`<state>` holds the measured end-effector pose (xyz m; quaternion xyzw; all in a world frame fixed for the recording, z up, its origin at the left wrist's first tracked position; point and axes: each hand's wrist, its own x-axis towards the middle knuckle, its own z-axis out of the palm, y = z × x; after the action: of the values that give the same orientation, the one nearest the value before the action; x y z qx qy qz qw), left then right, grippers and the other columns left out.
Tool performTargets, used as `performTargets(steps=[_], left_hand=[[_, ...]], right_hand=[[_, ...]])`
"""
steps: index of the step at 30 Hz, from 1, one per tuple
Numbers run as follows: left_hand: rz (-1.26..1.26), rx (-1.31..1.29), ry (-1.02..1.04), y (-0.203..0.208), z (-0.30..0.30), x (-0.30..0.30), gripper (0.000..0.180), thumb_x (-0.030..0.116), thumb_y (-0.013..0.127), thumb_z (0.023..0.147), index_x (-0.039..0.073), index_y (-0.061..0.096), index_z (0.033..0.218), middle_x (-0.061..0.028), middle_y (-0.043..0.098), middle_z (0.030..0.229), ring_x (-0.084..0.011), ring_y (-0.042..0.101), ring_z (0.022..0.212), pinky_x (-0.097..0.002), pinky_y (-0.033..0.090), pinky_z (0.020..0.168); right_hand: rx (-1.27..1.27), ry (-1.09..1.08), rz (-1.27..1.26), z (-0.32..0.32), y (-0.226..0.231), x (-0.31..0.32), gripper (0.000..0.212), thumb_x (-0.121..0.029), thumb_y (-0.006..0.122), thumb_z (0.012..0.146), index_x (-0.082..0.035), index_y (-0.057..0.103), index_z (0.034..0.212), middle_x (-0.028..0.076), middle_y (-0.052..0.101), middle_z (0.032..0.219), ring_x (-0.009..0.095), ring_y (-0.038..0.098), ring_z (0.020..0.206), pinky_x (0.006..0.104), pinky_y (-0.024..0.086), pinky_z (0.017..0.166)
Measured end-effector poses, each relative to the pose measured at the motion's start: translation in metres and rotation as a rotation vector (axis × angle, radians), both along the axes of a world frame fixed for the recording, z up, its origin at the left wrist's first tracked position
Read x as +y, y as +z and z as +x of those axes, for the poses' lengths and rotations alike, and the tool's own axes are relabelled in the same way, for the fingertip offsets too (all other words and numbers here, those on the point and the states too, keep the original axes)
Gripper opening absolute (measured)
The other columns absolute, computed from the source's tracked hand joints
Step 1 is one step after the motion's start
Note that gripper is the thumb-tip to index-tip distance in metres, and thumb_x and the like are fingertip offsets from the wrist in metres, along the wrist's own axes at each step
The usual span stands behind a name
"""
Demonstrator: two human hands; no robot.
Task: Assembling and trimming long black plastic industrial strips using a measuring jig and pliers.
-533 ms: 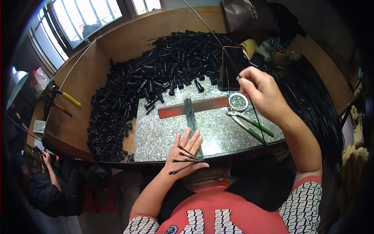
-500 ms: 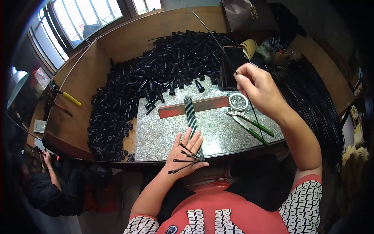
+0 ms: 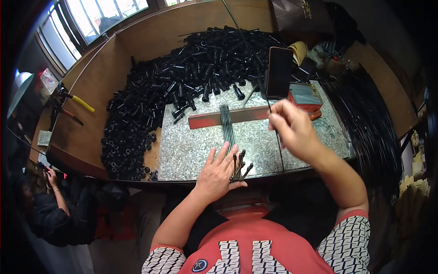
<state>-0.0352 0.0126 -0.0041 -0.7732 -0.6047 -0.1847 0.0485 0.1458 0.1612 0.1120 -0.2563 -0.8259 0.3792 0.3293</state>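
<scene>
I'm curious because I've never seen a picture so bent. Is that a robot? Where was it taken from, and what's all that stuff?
There's no robot: these are a person's own bare hands. The camera is worn on that person's head and looks down, and its very wide lens makes straight edges curve.

The left hand lies over a row of thin rods, which cross a reddish bar. The right hand pinches one long dark rod.

Below them is a speckled grey slab. Small black parts are heaped along its far and left sides. What looks like a phone stands near the far edge, and more black rods are piled on the right.
</scene>
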Motion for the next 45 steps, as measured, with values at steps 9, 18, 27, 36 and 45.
performTargets(steps=[9,18,27,36,45], left_hand=[[-0.043,-0.006,0.006,0.007,0.000,0.004,0.100,0.057,0.069,0.067,-0.007,0.036,0.136,-0.0171,0.041,0.141,-0.0357,0.034,0.134,-0.0520,0.030,0.106],[-0.042,-0.090,0.005,0.005,0.001,0.002,0.096,0.051,0.075,0.063,0.002,0.039,0.138,-0.0166,0.042,0.140,-0.0360,0.035,0.133,-0.0520,0.027,0.108],[-0.083,0.005,-0.022,0.006,0.004,0.004,0.078,0.050,0.073,0.069,0.016,0.047,0.135,-0.0191,0.037,0.144,-0.0410,0.030,0.135,-0.0538,0.027,0.107],[-0.051,0.082,-0.012,0.008,0.005,0.003,0.077,0.053,0.073,0.069,0.014,0.051,0.131,-0.0167,0.041,0.141,-0.0381,0.034,0.133,-0.0542,0.032,0.104],[-0.065,0.090,-0.015,0.006,0.006,0.005,0.079,0.056,0.071,0.069,0.016,0.050,0.133,-0.0173,0.037,0.144,-0.0407,0.030,0.134,-0.0562,0.026,0.107]], right_hand=[[0.043,0.087,-0.054,0.031,-0.118,-0.093,0.006,0.002,0.056,0.089,0.001,0.058,0.094,0.010,0.063,0.079,0.014,0.061,0.061,0.0251,0.049,0.054],[0.060,-0.003,-0.029,0.023,-0.184,-0.109,0.011,0.000,0.063,0.082,0.001,0.059,0.092,0.016,0.064,0.083,0.033,0.064,0.073,0.0357,0.052,0.063],[-0.162,0.010,0.036,0.032,-0.181,-0.096,0.016,-0.011,0.060,0.087,0.000,0.060,0.097,0.020,0.064,0.084,0.037,0.064,0.078,0.0429,0.052,0.067],[-0.240,0.254,-0.078,0.077,-0.047,-0.006,0.021,-0.016,0.063,0.087,0.001,0.065,0.098,0.014,0.068,0.087,0.023,0.067,0.079,0.0335,0.051,0.072],[-0.656,-0.477,0.487,0.091,-0.045,0.173,0.013,-0.009,0.063,0.077,0.001,0.068,0.084,0.020,0.066,0.085,0.034,0.064,0.082,0.0407,0.050,0.073]])
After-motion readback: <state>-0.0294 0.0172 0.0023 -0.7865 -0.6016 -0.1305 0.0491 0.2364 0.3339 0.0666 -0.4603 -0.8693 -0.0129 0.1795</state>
